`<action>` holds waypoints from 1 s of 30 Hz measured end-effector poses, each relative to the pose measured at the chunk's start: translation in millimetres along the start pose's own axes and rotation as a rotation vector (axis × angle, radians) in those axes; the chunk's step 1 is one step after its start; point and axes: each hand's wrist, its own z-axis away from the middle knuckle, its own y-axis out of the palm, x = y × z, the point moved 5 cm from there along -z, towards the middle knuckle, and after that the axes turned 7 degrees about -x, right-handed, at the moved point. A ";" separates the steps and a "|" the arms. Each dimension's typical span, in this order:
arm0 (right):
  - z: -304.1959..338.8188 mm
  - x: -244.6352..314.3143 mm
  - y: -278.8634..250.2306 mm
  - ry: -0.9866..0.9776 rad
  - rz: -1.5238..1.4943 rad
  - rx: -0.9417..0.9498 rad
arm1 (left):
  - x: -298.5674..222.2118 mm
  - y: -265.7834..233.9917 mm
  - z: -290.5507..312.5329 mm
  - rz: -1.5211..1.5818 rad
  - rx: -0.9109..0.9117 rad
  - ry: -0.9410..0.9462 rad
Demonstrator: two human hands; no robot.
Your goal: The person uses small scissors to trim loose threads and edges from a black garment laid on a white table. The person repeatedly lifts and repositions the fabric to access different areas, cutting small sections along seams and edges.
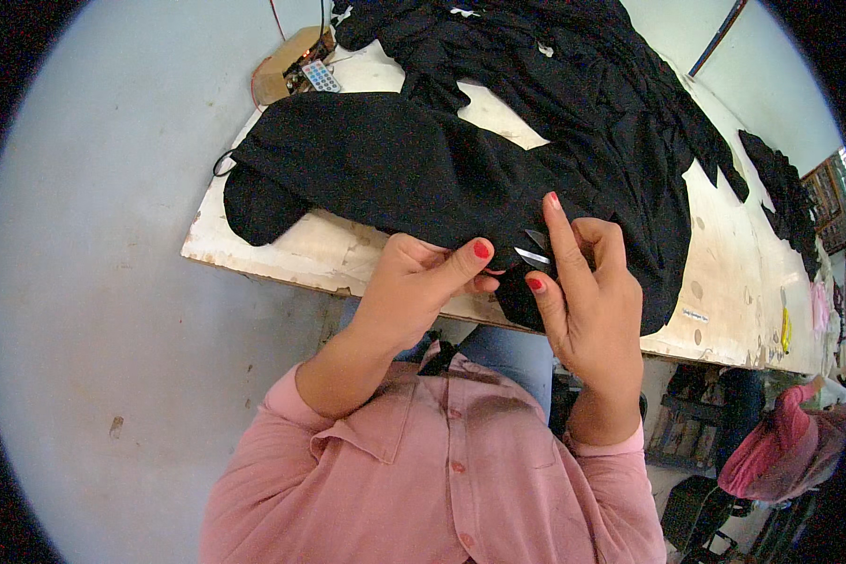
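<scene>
A black garment (367, 160) lies across the near edge of the table, its left end reaching a rounded tip with a thin loop. My left hand (409, 287) pinches the garment's near edge between thumb and fingers. Close by on the right, my right hand (587, 282) holds a small pair of thread snips (533, 257). Two pointed blades show, parted and aimed at the cloth by my left thumb. The index finger stretches out past them, and the grip part is hidden in my palm.
More black garments (573, 75) are heaped over the pale wooden table (724, 301). A brown box with wires (287, 66) and a small remote control (321, 77) sit at its far left corner. Another person in a pink top (780, 451) is at the right.
</scene>
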 end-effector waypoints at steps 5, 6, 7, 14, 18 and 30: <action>4.7 -1.2 -3.1 -0.166 -0.024 -0.128 | -2.3 4.5 0.4 0.030 0.045 -0.029; 4.8 -1.3 -4.2 -0.211 -0.017 -0.176 | -2.5 4.5 -0.1 0.015 0.043 -0.024; 5.0 -0.2 -5.0 -0.257 -0.013 -0.223 | -2.4 3.3 -0.4 -0.032 0.043 -0.016; 6.7 0.0 -3.8 -0.274 0.007 -0.251 | 2.6 1.5 -1.1 -0.004 0.036 -0.095; 6.5 0.9 -4.7 -0.246 -0.023 -0.242 | 4.8 1.8 0.1 0.093 0.035 -0.132; 6.7 -3.1 0.0 -0.199 -0.115 -0.216 | 12.4 1.5 0.2 0.183 0.072 -0.272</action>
